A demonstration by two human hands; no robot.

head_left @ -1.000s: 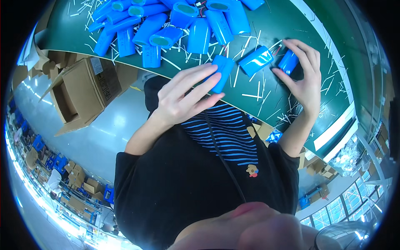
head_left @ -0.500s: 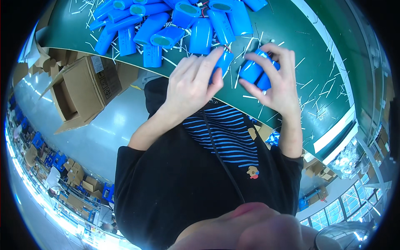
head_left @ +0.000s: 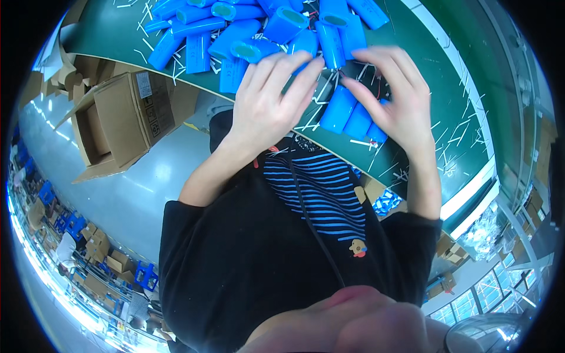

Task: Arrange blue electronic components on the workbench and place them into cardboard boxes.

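Note:
Several blue shrink-wrapped battery packs lie on the green worktop [head_left: 424, 76]. Three of them, one the nearer battery pack [head_left: 338, 110], rest side by side between my hands. My right hand [head_left: 403, 97] is over the right end of this row, fingers and thumb spread, nothing visibly gripped. Its thumb tip is close to thin wires [head_left: 336, 75] at the packs' far ends. To the left, my left hand [head_left: 272, 103] hovers at the table edge with bent fingers apart. Its fingertips are near the same wires, and I see nothing held; its thumb is partly hidden.
A heap of blue battery packs [head_left: 235, 38] covers the far left of the worktop. White strips [head_left: 456, 141] and dark wire bits are scattered on the right. An open cardboard box [head_left: 120, 120] stands left, below the table edge. Clear plastic wrapping [head_left: 482, 232] is at the far right.
The pack at my left hand has left its fingers, and the packs by my right hand now lie in a row. My right hand has opened wider and moved slightly right.

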